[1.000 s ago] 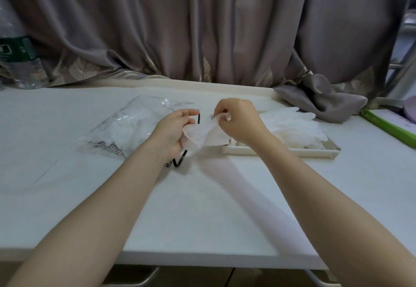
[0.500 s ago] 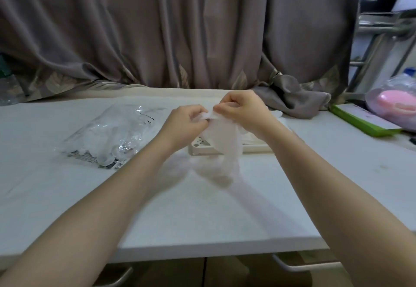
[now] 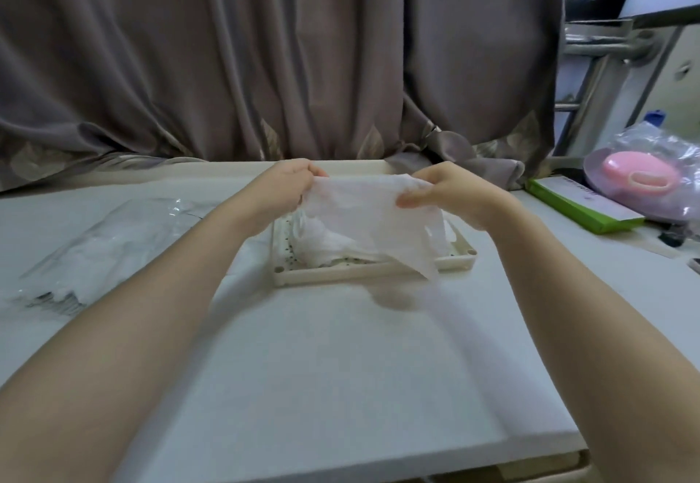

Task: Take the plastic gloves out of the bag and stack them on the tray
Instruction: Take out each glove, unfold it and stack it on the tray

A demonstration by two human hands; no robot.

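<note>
Glove [image 3: 363, 213]: thin translucent plastic, stretched flat in the air between both hands, just above the tray; its lower corner hangs past the tray's near rim.
Left hand [image 3: 282, 185]: fingers curled, pinching the glove's left top edge.
Right hand [image 3: 450, 192]: thumb and fingers pinching the right top edge.
Tray [image 3: 333, 274]: cream, rectangular, mid-surface, holding a crumpled pile of gloves [image 3: 325, 244].
Bag [image 3: 94, 251]: clear plastic, lying flat to the tray's left, apart from it, white gloves inside.
Surface [image 3: 341, 369]: white; broad open stretch between tray and near edge.
Right edge: green box [image 3: 579, 206] and a bagged pink item [image 3: 640, 175], well clear of the tray.
Back edge: grey curtain [image 3: 265, 54].
</note>
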